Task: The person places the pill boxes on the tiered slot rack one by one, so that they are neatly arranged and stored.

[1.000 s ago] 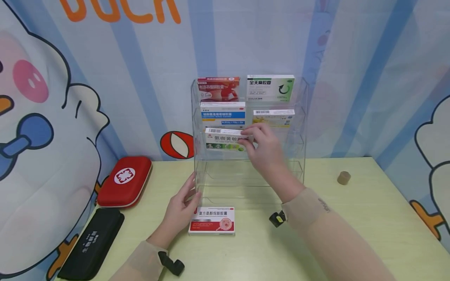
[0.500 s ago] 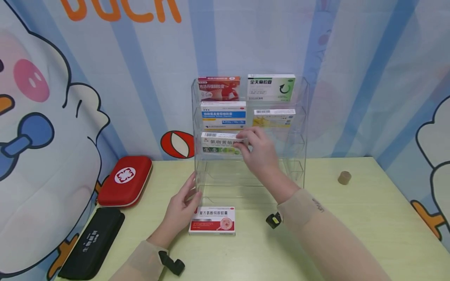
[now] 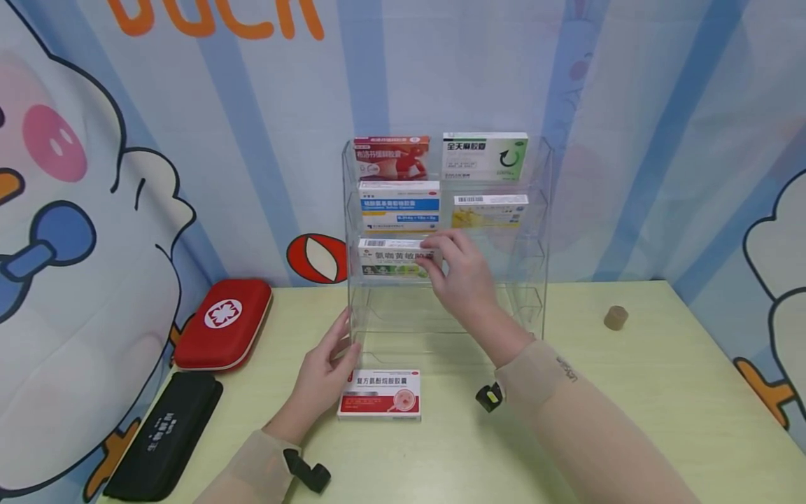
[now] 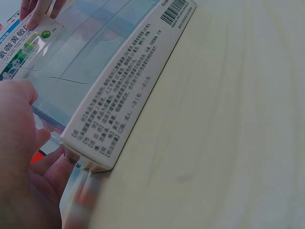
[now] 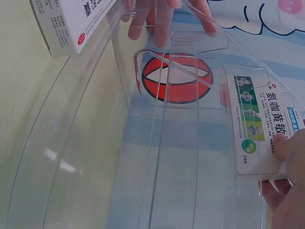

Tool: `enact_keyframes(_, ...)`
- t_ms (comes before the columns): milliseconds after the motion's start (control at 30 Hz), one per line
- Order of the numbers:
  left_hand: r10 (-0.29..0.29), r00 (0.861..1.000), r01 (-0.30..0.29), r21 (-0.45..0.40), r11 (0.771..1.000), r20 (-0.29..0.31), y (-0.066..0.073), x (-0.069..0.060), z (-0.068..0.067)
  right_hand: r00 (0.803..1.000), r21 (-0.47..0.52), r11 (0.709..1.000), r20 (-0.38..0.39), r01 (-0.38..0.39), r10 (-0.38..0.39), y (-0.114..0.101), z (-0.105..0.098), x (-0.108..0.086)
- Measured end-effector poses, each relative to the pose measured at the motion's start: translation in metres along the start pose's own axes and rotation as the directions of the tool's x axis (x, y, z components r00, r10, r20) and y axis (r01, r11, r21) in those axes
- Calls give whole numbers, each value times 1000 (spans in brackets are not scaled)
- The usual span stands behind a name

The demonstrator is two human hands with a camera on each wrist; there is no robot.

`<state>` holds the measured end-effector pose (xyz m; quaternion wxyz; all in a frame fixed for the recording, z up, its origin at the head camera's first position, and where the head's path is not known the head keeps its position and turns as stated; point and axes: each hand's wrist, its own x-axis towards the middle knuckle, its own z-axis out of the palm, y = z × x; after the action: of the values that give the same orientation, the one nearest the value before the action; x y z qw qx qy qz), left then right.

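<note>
My right hand (image 3: 462,273) pinches the right end of a white-and-green medicine box (image 3: 390,257). The box stands in the left of the third tier of a clear display rack (image 3: 447,320), label outward; the right wrist view shows the thumb on its front and fingers behind. My left hand (image 3: 322,367) holds the rack's lower left side, thumb in front and other fingers along the outside. Just before the rack's foot, near that thumb, lies a white-and-red medicine box (image 3: 380,395) on the table.
Higher tiers bear a red box (image 3: 392,159), a white-and-green box (image 3: 485,157), a blue-and-white box (image 3: 399,207) and a yellow-and-white box (image 3: 490,212). A red case (image 3: 223,325) and black case (image 3: 165,435) lie left, a small brown cylinder (image 3: 616,318) right.
My right hand has lowered the white-and-green box and shifted it slightly left into the third tier, levelling it. My left hand has stayed at the rack's side.
</note>
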<state>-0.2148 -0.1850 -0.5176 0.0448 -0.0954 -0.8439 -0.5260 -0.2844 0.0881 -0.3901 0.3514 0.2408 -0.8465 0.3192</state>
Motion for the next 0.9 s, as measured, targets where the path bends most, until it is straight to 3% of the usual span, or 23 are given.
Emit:
enact_keyframes(467,13,1000,-13,-7,1000,-11,-4,0,-1,999,28,999,-30,-38,39,-4,-3,-4)
enact_keyframes(600,17,1000,-17,-12,1000,-1,-4,0,1,997,45,998,-56,-49,52,-4,-8,-11)
enact_keyframes(900,8,1000,-8,-8,1000,-6,-3,1,0,996,71,997,-91,6,1,-10,-10,-34)
